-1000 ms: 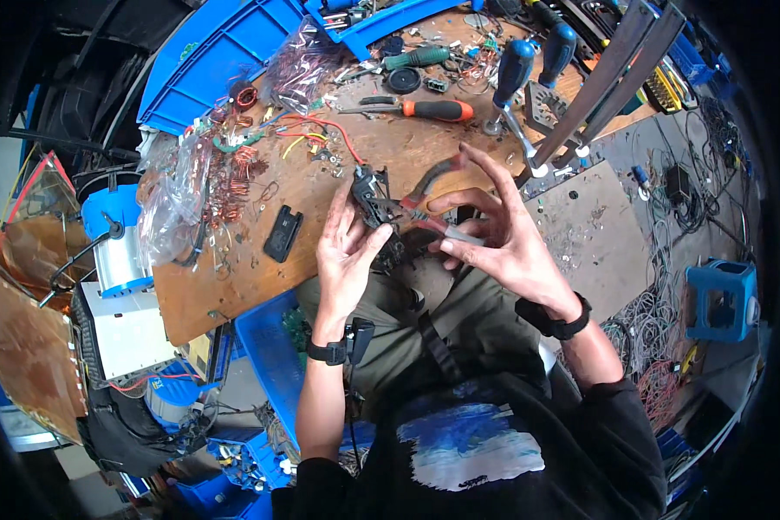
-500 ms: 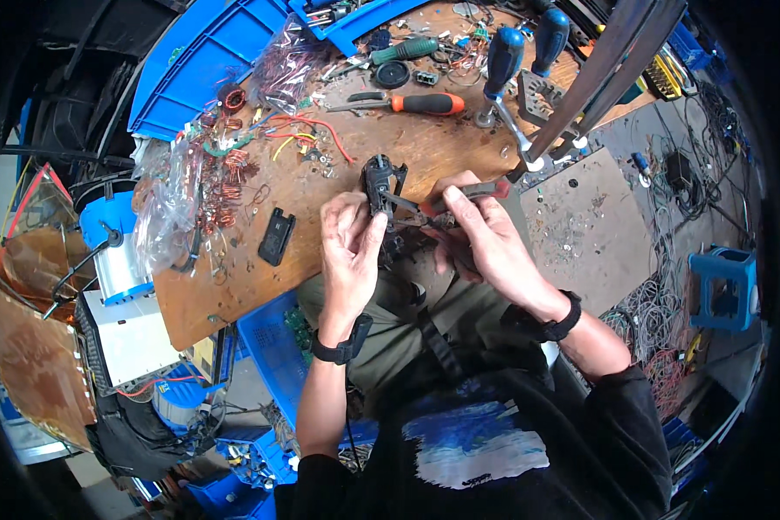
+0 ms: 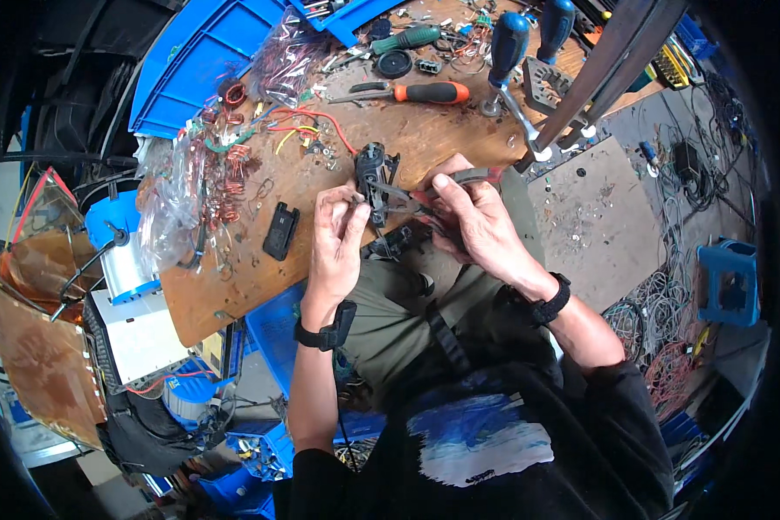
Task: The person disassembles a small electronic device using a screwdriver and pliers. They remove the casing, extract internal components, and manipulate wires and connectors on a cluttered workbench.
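Note:
A black plastic device [image 3: 370, 173] with an open, uneven casing stands at the table's front edge, between my hands. My left hand [image 3: 336, 243] is right beside its left side, thumb and fingertips pinched together; what lies between them is too small to make out. My right hand [image 3: 485, 221] is closed round pliers [image 3: 475, 177] with red and grey handles. The dark jaws point left and reach the device's side. More black parts [image 3: 399, 240] hang just below the device, partly in shadow. A flat black cover [image 3: 280, 231] lies on the table left of my left hand.
An orange-and-black screwdriver [image 3: 433, 93], a green-handled tool [image 3: 412, 38] and a round black cap [image 3: 394, 63] lie farther back. Copper coils and plastic bags [image 3: 172, 204] cover the left side. A press with blue-gripped levers [image 3: 510, 39] stands at the right. Loose cables [image 3: 637, 303] cover the floor.
My left hand has slid down and left along the device, its fingertips now pinched together. The pliers' jaws have come across the device's side. The whole view has shifted slightly.

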{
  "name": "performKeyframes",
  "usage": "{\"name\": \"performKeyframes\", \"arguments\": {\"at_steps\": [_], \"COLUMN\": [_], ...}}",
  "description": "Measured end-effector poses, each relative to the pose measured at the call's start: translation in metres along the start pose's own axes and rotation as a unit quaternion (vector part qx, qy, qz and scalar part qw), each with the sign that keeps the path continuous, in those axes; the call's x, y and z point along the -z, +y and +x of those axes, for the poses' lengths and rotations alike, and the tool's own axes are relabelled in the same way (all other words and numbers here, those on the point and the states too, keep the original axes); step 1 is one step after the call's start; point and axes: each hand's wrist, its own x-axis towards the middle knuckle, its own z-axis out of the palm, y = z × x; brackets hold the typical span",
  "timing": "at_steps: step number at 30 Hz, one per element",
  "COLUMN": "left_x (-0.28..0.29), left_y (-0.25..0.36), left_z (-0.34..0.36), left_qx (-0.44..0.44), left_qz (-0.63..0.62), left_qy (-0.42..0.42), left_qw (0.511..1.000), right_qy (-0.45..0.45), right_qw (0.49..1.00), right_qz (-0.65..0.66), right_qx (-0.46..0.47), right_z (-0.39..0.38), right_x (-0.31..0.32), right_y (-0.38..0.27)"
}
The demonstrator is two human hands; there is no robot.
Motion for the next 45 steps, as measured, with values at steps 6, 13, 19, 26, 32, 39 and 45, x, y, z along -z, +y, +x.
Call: {"name": "performKeyframes", "arguments": {"at_steps": [6,13,19,26,32,39,45], "left_x": [-0.001,0.003,0.008,0.009,0.007,0.014,0.015], "left_y": [0.006,0.003,0.0,0.003,0.009,-0.002,0.009], "left_z": [0.0,-0.001,0.003,0.009,0.011,-0.004,0.013], "left_qx": [-0.009,0.013,0.012,0.011,0.024,0.02,0.011], "left_qz": [-0.001,0.008,-0.01,0.019,0.003,-0.001,-0.087], "left_qy": [0.0,-0.003,0.005,0.007,0.004,0.011,0.049], "left_qw": [1.0,1.0,1.0,1.0,1.0,1.0,0.995], "right_qy": [0.001,-0.002,-0.032,-0.026,-0.042,-0.034,-0.049], "right_qw": [1.0,1.0,0.999,0.998,0.997,0.992,0.986], "right_qz": [-0.013,0.011,0.041,0.034,0.045,-0.11,-0.149], "right_qx": [-0.005,-0.003,-0.005,-0.041,-0.041,0.051,0.045], "right_z": [0.004,0.006,0.017,0.02,0.022,-0.005,-0.013], "right_x": [0.008,0.012,0.015,0.021,0.024,-0.003,-0.012], "right_y": [0.004,0.009,0.019,0.015,0.018,0.018,-0.003]}}
